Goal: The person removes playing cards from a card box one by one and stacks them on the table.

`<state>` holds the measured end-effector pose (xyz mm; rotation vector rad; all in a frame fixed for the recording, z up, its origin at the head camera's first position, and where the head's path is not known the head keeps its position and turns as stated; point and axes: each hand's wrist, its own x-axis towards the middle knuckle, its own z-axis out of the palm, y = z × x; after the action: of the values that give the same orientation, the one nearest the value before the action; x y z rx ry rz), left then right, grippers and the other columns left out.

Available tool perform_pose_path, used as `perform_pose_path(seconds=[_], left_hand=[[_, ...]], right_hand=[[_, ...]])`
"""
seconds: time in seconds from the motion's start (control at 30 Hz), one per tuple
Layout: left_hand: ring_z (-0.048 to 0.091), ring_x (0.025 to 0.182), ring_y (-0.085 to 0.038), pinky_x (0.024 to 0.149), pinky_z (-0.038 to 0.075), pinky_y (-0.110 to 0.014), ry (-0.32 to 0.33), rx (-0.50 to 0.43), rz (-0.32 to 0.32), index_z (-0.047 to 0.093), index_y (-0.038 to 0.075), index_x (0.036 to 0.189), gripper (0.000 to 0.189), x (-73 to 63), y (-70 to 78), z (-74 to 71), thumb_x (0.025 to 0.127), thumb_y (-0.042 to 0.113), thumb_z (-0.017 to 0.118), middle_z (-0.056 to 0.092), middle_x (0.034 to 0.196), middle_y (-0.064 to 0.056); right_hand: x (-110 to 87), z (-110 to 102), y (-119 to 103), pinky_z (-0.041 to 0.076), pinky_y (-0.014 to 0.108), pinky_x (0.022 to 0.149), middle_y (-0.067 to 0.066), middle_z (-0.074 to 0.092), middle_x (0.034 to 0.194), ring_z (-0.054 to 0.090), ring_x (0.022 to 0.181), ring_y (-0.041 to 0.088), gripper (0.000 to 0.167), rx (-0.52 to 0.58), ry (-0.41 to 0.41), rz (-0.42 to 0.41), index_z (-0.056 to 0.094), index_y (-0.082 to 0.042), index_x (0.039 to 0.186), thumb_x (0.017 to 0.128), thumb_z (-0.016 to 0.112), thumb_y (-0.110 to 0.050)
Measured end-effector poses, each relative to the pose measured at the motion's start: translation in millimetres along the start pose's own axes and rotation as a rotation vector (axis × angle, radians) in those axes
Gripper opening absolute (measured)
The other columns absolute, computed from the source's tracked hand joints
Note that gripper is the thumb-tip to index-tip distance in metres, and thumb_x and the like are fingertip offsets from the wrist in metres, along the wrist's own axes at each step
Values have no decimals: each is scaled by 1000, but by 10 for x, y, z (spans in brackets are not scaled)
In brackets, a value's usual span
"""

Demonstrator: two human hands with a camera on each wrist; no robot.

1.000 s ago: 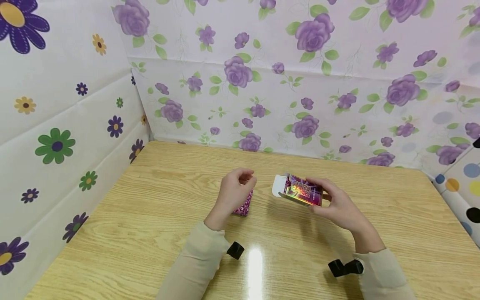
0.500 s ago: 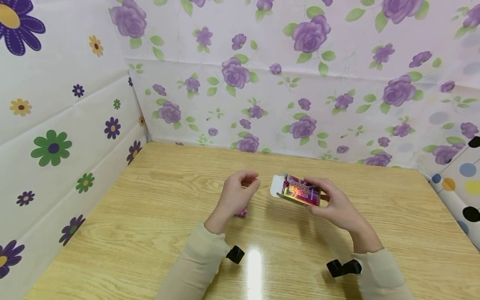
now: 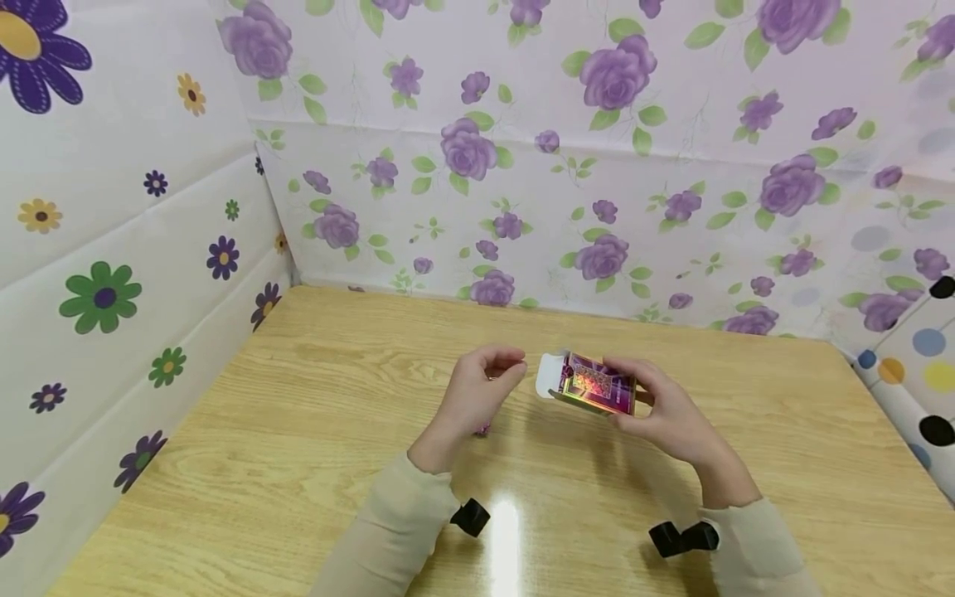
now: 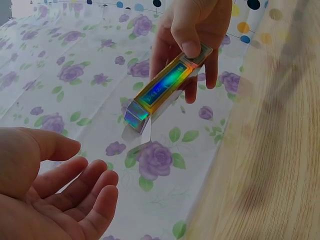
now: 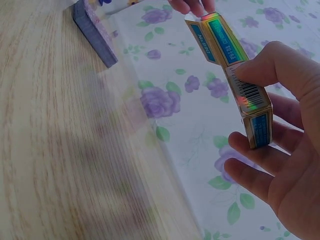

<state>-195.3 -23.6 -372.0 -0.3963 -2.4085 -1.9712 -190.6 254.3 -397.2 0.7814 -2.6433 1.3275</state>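
Note:
My right hand (image 3: pixel 675 414) holds a shiny magenta and gold playing card box (image 3: pixel 595 383) between thumb and fingers, raised over the table. The box's white end flap (image 3: pixel 550 376) stands open, facing my left hand (image 3: pixel 477 398). In the left wrist view, that left hand (image 4: pixel 60 190) has its fingers loosely bent, with nothing between them, short of the box (image 4: pixel 167 85). A deck of cards (image 5: pixel 95 32) with a purple patterned back lies on the table, mostly hidden below the left hand in the head view. The right thumb (image 5: pixel 260 67) presses the box's barcode side.
The wooden table (image 3: pixel 298 431) runs back to a wall sheet (image 3: pixel 418 149) printed with purple roses. A flower-patterned sheet (image 3: pixel 149 274) borders the left side, and a dotted sheet (image 3: pixel 913 356) stands at the right. Black wrist cameras (image 3: pixel 682 537) sit close above the tabletop.
My left hand has shifted slightly right toward the box's open end, covering more of the deck. The right hand keeps the box nearly in place.

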Motion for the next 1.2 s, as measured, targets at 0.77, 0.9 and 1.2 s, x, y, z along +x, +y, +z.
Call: perform_pose_path(seconds=[0.77,0.9,1.2], left_hand=[[62,103,-21,90,52,-31,-79,-9,50,64,1,115,24,-43,-40,156,94,13,57,66,112,-11],[61,100,-20,86,52,-31,-74,14,32,64,3,115,25,-53,-47,166,94,14,57,67,110,-9],[62,94,-17,78,52,-23,-69,30,6,62,3,119,29,-63,-55,179,93,16,59,67,106,-8]], right_hand=[[2,20,-21,50,40,93,10,50,132,47,112,3,66,4,-8,-6,45,-8,138,78,70,3],[3,24,-30,48,46,94,10,49,133,46,114,3,66,14,-16,2,45,-8,139,78,69,4],[-1,43,-78,47,48,95,9,49,133,46,116,2,66,36,-26,-13,45,-9,138,78,69,5]])
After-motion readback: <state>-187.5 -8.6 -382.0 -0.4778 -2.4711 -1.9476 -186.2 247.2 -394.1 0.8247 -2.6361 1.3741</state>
